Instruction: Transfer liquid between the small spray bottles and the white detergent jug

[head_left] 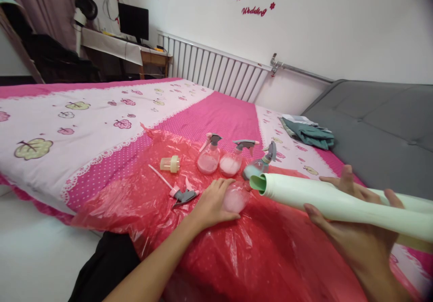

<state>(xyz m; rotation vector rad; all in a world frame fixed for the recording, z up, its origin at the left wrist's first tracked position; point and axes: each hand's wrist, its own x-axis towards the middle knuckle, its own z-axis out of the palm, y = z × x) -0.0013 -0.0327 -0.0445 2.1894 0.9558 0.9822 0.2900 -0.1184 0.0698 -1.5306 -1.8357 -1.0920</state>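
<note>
My left hand curls around a clear, pink-tinted spray bottle without its top. Whitish content shows inside the bottle, which leans toward the right. In my right hand is a pale green plastic spouted container; its back end runs out of view. A darker green lip sits in its mouth, close to the neck of the bottle; I cannot tell whether they touch. A pink and grey spray head with a white tube lies left of my left hand.
Behind the hands stand two pink spray bottles and a bluish one, all with spray heads. A pale yellow cup-like piece lies to their left. Red plastic sheeting covers part of the bed. Folded clothes lie near the grey headboard.
</note>
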